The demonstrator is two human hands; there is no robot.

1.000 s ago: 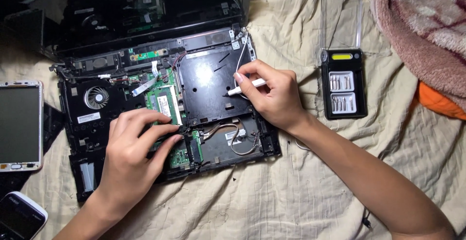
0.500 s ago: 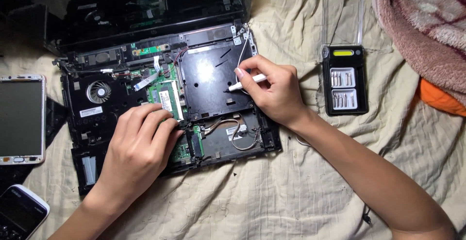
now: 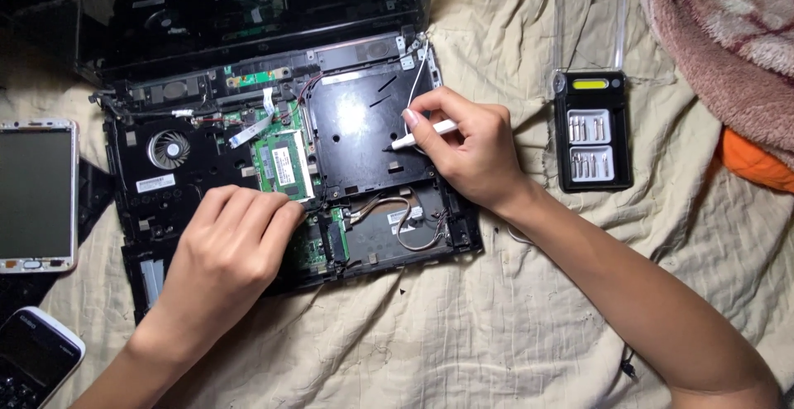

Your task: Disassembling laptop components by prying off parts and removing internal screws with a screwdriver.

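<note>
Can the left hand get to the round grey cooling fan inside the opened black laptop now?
Probably yes. The left hand rests just below the round grey cooling fan in the opened black laptop, and nothing covers it.
</note>
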